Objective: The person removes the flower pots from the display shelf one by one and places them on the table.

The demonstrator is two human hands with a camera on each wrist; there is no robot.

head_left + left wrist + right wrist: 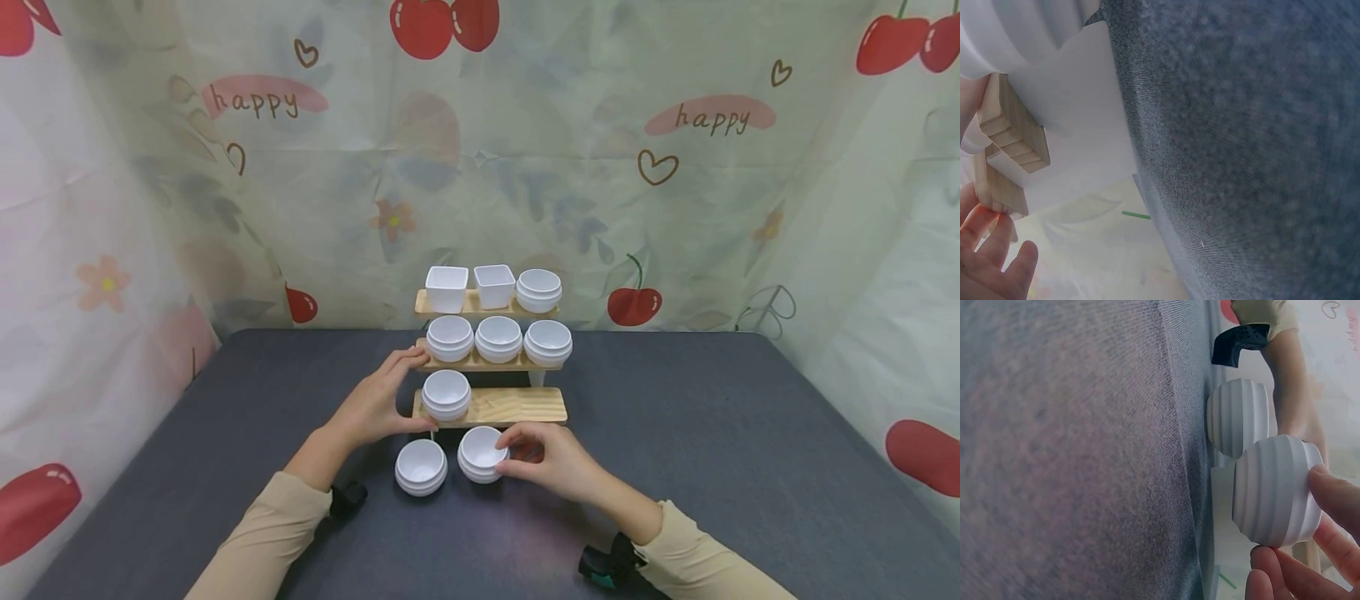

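With thumb and fingers my right hand pinches a round white ribbed bowl by its right side. The right wrist view shows this bowl raised off the cloth. A matching bowl stands on the table to its left. Behind them is a three-tier wooden stand; its lowest board carries one bowl at the left end. My left hand spans the stand's left side, fingertips against the end of the middle board and thumb at the lowest board's front corner.
Three round bowls line the middle tier. On the top tier stand two square white bowls and one round bowl. Dark grey cloth covers the table. A printed curtain rises behind it.
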